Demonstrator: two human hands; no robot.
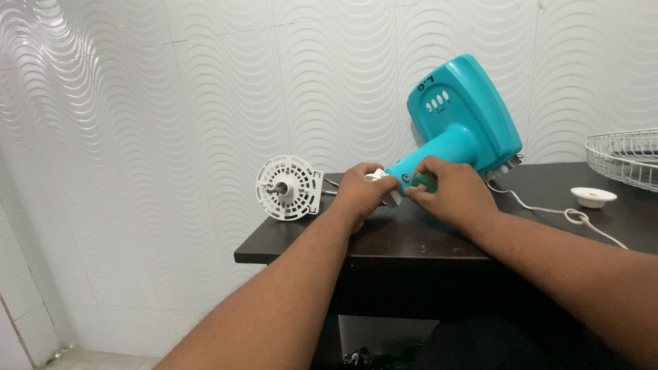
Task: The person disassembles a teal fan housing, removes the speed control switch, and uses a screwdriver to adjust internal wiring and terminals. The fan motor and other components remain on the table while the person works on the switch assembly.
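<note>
Two bare hands, left hand [362, 190] and right hand [449, 192] mid-frame, one turquoise fan base [464, 121], one white motor unit [288, 189], one white cap [593, 197], one wire grille [657, 156] upper right, one dark table [419, 246]

— What is worn on the arms?
— Nothing that shows: both forearms are bare to the frame's edge, no sleeves.
— And the left hand [362, 190] and right hand [453, 193]?
— No gloves, rings, watch visible.

Bright, even light; glare streaks the wavy wall tiles [75, 64] at my left; edges bend slightly.
</note>
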